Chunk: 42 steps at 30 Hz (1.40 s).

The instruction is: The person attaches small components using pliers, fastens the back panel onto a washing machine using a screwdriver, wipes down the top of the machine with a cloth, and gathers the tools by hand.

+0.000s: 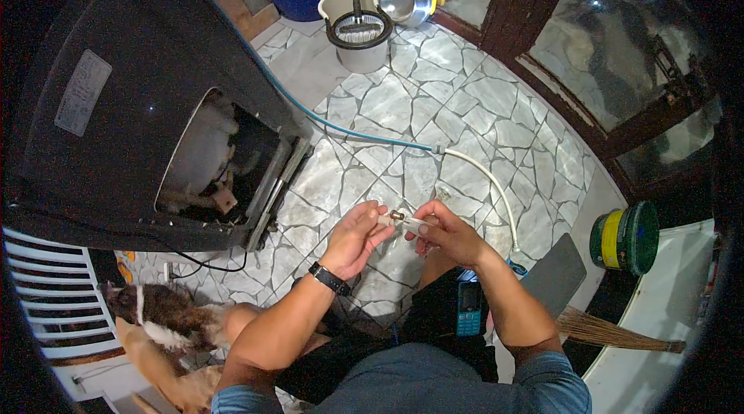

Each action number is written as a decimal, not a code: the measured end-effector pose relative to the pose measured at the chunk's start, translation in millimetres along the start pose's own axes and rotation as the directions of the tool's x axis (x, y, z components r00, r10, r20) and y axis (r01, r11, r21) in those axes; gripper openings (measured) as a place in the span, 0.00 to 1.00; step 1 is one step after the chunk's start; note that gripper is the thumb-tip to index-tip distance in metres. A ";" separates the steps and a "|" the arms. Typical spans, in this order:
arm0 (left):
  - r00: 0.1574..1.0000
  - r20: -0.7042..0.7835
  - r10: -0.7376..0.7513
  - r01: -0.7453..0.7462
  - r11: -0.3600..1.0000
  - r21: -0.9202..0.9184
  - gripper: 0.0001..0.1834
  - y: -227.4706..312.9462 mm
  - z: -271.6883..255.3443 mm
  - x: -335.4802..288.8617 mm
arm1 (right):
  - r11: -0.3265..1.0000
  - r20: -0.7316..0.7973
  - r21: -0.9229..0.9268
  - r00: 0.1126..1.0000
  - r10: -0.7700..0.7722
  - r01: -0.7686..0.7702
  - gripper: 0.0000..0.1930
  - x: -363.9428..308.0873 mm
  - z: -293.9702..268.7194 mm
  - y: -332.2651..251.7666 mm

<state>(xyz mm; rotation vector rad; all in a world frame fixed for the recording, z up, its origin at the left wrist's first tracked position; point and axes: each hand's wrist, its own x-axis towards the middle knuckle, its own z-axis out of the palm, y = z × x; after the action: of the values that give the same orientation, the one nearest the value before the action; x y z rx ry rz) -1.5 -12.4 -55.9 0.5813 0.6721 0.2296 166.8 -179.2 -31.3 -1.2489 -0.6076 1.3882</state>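
Observation:
Both hands meet in front of me over the tiled floor. My left hand [358, 237], with a dark watch on its wrist, pinches a short pale tube-like piece [385, 220]. At its right end sits a small brownish metal fitting [398, 215], lying between the two hands. My right hand [443, 233] is closed, thumb against fingers, around a whitish, partly see-through piece [417, 226] beside the fitting. Its exact kind is too small to make out, and whether it touches the fitting cannot be told.
A dark appliance [116, 158] with an opening stands at left. A blue hose [341, 130] joins a white hose [496, 182] on the floor. Around me are a mop bucket [364, 58], green tub [649, 240], broom [620, 334], keypad phone [469, 309] and furry animals [167, 313].

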 end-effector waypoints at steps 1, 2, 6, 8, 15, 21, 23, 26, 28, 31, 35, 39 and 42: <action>1.000 -0.001 -0.007 0.007 1.000 -0.008 0.16 0.2 1.3 -1.2 | 1.000 0.001 0.017 1.000 -0.020 0.020 0.13 -0.8 0.5 1.5; 1.000 0.001 -0.010 0.010 1.000 -0.008 0.16 -0.4 4.4 -1.1 | 1.000 -0.003 0.018 1.000 -0.019 0.019 0.13 -0.3 -2.0 3.4; 0.988 0.020 0.155 -0.145 0.863 0.483 0.19 -14.7 0.6 4.6 | 0.998 -0.051 -0.033 0.997 -0.059 0.058 0.13 1.8 -4.3 13.9; 0.963 0.152 0.222 -0.260 0.622 0.739 0.20 -21.7 -7.1 5.2 | 0.993 -0.143 -0.068 0.985 -0.101 0.092 0.13 7.6 3.4 27.7; 0.933 0.147 -0.328 0.306 0.939 0.155 0.19 -28.8 1.6 -7.8 | 0.975 -0.386 -0.192 0.905 -0.179 0.111 0.16 17.1 41.1 86.8; 0.950 -0.032 -0.309 0.309 0.929 0.202 0.21 -41.9 -4.5 1.2 | 0.766 -0.279 -0.576 0.812 -0.513 0.286 0.18 15.2 41.7 87.6; 0.954 -0.078 -0.288 0.299 0.924 0.239 0.21 -42.6 -10.6 3.7 | 0.752 -0.185 -0.569 0.840 -0.510 0.331 0.21 15.1 35.3 88.5; 0.960 -0.148 -0.239 0.277 0.892 0.356 0.21 -35.5 -23.0 2.2 | 0.884 0.078 -0.465 0.993 0.094 -0.047 0.25 16.1 -3.5 5.6; 0.972 -0.135 -0.191 0.230 0.886 0.403 0.20 -40.7 -16.1 11.1 | 0.912 0.089 -0.409 0.996 0.001 0.036 0.28 51.6 -99.1 84.2; 0.968 -0.153 -0.200 0.248 0.864 0.438 0.18 -46.6 -17.9 22.4 | 0.922 -0.314 -0.379 0.948 -0.048 -0.079 0.34 74.9 -198.0 147.6; 0.950 -0.250 -0.186 0.288 0.834 0.471 0.14 -66.2 -44.5 56.7 | 0.542 -0.632 -0.635 0.774 0.045 -0.551 0.44 108.4 -234.2 215.7; 0.974 -0.225 -0.035 0.196 0.634 0.748 0.13 -113.1 -100.7 115.3 | 0.704 -0.684 -0.543 0.728 -0.055 -0.457 0.34 141.2 -211.0 261.9; 0.953 -0.243 0.181 0.145 0.434 0.889 0.22 -152.2 -114.7 151.4 | 0.676 -0.651 -0.560 0.759 -0.002 -0.479 0.28 147.8 -201.4 273.1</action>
<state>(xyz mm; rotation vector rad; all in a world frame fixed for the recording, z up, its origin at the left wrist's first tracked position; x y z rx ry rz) 43.1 -29.9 -294.6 1.6521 1.0981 -0.0649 271.6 -168.4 -386.1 -2.3805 -0.5171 0.8497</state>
